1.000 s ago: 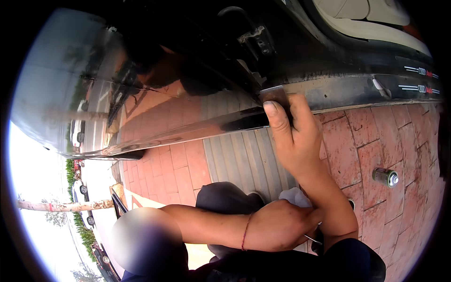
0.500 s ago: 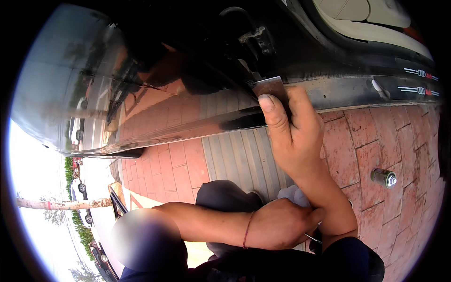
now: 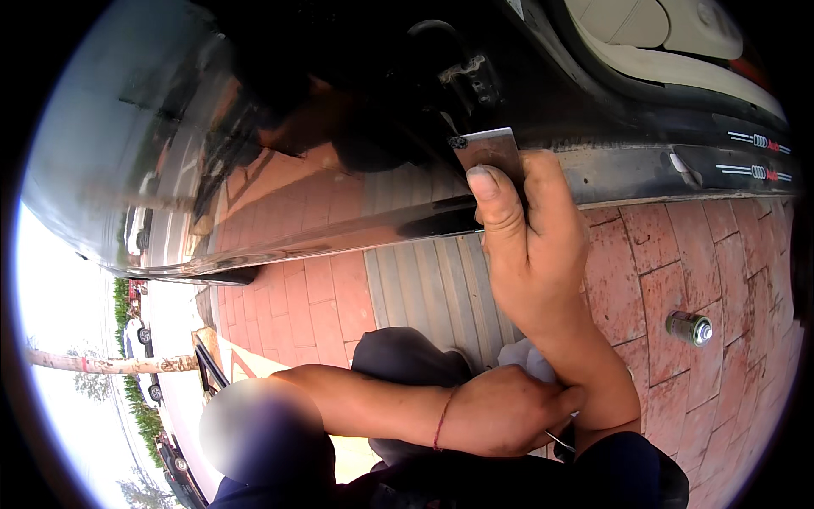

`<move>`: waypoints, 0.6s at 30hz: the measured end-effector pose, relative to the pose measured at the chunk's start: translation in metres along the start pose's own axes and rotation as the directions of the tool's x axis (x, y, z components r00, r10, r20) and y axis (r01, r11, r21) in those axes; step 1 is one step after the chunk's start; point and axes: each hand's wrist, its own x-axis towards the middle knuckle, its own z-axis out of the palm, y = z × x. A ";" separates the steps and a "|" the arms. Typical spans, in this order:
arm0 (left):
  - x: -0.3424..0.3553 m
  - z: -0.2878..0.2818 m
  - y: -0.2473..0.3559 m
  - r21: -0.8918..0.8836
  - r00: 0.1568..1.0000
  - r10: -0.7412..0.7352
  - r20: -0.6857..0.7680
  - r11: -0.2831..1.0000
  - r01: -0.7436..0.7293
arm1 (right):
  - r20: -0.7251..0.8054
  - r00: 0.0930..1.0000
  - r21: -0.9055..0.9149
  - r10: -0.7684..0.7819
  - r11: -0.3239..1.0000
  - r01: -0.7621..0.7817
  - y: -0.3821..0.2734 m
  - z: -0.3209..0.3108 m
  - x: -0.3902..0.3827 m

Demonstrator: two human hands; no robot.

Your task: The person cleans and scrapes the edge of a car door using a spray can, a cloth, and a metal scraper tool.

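Note:
My right hand (image 3: 534, 229) grips a rectangular metal blade (image 3: 490, 149) between thumb and fingers, against the glossy black car panel (image 3: 339, 212) beside the door sill (image 3: 623, 170). Dark residue shows at the blade's upper left corner. My left hand (image 3: 500, 407), a thin red cord on its wrist, lies across below my right forearm. Its fingers are closed beside a white, cloth-like bundle (image 3: 526, 352) and a thin metal piece (image 3: 558, 441); what exactly they hold is partly hidden.
A spray can (image 3: 688, 327) lies on the red paving (image 3: 670, 382) at the right. My dark-clad knee (image 3: 398, 348) is beside a grey ribbed paving strip (image 3: 428, 297). A slender tree trunk (image 3: 119, 363) and parked cars appear at the far left, the cream car interior (image 3: 653, 25) at top right.
My right hand and the blade have moved slightly upward along the panel's edge, and dark residue now shows on the blade's corner. My left hand has barely moved.

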 end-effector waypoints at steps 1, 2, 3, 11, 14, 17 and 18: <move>0.001 -0.004 0.000 0.019 0.999 -0.019 0.026 1.000 0.019 | 0.009 1.000 -0.013 0.001 1.000 -0.001 0.001 0.000 0.001; 0.001 -0.004 0.001 0.017 1.000 -0.009 0.018 1.000 0.008 | 0.013 1.000 -0.028 0.007 1.000 -0.006 0.000 -0.001 0.000; 0.000 -0.002 0.000 0.015 1.000 0.002 0.009 1.000 -0.002 | 0.014 1.000 -0.044 0.009 0.999 -0.009 -0.001 -0.002 0.000; -0.001 -0.002 0.001 0.020 1.000 0.010 -0.007 1.000 -0.010 | 0.051 0.996 0.018 0.068 0.997 -0.069 -0.007 -0.002 -0.001; -0.003 0.003 0.004 0.021 0.999 0.030 -0.037 0.999 -0.029 | 0.080 0.993 0.027 0.090 0.995 -0.093 -0.020 -0.001 0.005; -0.002 -0.001 0.004 -0.006 0.999 0.042 -0.032 0.999 -0.042 | 0.089 0.990 0.022 0.109 0.994 -0.111 -0.020 -0.002 0.004; -0.004 -0.001 0.005 -0.019 0.998 0.054 -0.039 0.998 -0.055 | 0.085 0.989 0.042 0.120 0.991 -0.124 -0.019 -0.003 0.002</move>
